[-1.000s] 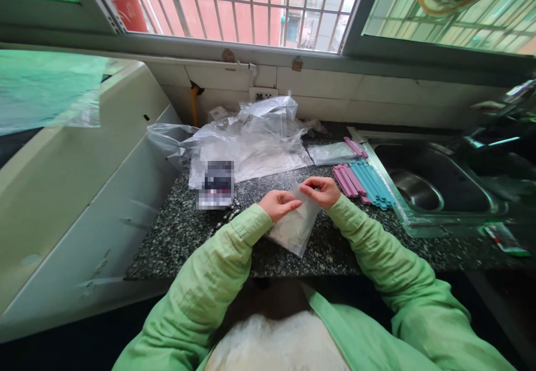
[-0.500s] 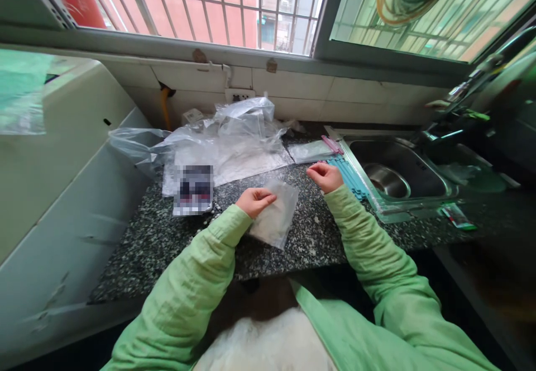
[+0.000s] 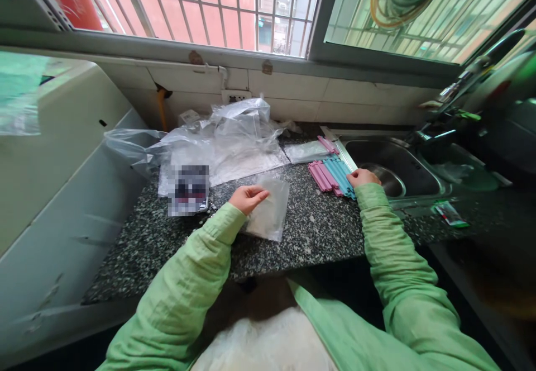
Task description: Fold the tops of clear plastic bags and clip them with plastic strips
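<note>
My left hand (image 3: 248, 197) rests on the upper left of a small clear bag of white powder (image 3: 268, 214) that lies flat on the speckled counter (image 3: 310, 231), fingers pinching its edge. Over to the right, my right hand (image 3: 362, 177) has its fingers on the near end of a row of blue sealing sticks (image 3: 340, 171), beside several pink sealing sticks (image 3: 320, 175). Whether a stick is gripped is hidden by the hand. Both arms wear light green sleeves.
Crumpled clear plastic bags (image 3: 234, 136) pile up at the back of the counter, with another filled bag (image 3: 307, 151) and a pink stick (image 3: 328, 144) behind the row. A steel sink (image 3: 393, 164) lies right; a white appliance (image 3: 62, 153) stands left. A blurred card (image 3: 188, 189) lies near the bags.
My right hand let go of the small bag and moved right to the blue sticks by the sink. The left hand stayed on the bag.
</note>
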{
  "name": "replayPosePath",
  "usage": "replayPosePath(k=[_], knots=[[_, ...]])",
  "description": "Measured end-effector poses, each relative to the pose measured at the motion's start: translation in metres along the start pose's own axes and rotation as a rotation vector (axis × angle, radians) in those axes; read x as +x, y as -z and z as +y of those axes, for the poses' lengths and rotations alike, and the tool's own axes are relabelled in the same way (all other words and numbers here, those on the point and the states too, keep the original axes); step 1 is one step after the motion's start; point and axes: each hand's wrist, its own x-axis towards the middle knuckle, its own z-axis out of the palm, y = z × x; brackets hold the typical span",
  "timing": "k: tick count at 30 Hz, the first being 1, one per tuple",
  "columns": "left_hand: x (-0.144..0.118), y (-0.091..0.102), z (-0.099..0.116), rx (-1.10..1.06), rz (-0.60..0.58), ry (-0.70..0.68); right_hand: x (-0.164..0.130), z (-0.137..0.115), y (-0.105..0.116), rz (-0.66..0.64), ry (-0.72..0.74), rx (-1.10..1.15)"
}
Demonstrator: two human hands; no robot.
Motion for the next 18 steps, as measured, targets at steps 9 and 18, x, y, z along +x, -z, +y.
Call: replayPosePath(k=[9, 18], knots=[[0.001, 0.002, 0.0, -0.057, 0.032, 0.028, 0.005, -0.005, -0.002, -0.016, -0.012, -0.078], [0.002, 0.009, 0.005, -0.15, 0.051, 0.035, -0.016, -0.021, 0.01, 0.408, 0.444, 0.242]])
